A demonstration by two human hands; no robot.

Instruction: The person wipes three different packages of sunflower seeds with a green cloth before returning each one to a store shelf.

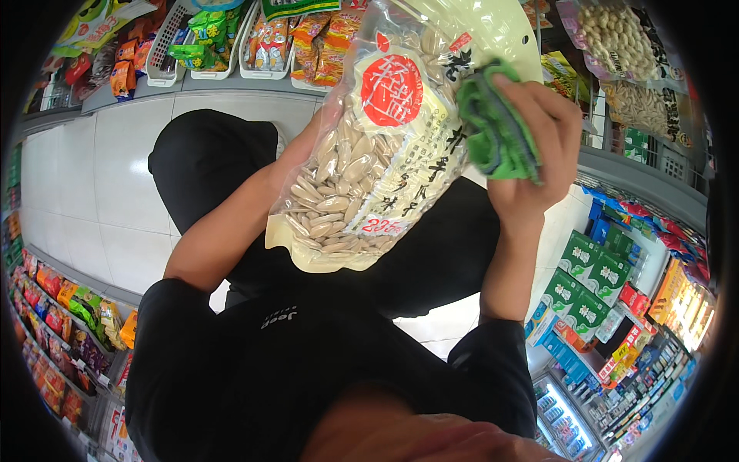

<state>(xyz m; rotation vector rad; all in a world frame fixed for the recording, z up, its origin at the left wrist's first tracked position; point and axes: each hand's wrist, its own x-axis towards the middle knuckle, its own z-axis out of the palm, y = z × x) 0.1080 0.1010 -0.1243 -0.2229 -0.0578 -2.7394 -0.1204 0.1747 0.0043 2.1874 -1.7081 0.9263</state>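
A large clear-and-cream plastic bag of sunflower seeds [352, 173], with printed writing and a red round mark, is held up tilted in front of my chest. My left hand [312, 136] is mostly hidden behind the bag's left side and supports it from there; its fingers do not show. In my right hand [537, 133] is a folded green cloth with grey edges [499, 127], pressed against or very close to the bag's right side.
White plastic baskets [265, 72] with snack packets stand on a shelf ahead. More seed and nut bags [620, 40] hang at the upper right. Snack shelves [75, 323] line the lower left. Green cartons [594, 271] are stacked at the right, near a lit drinks cooler [563, 421].
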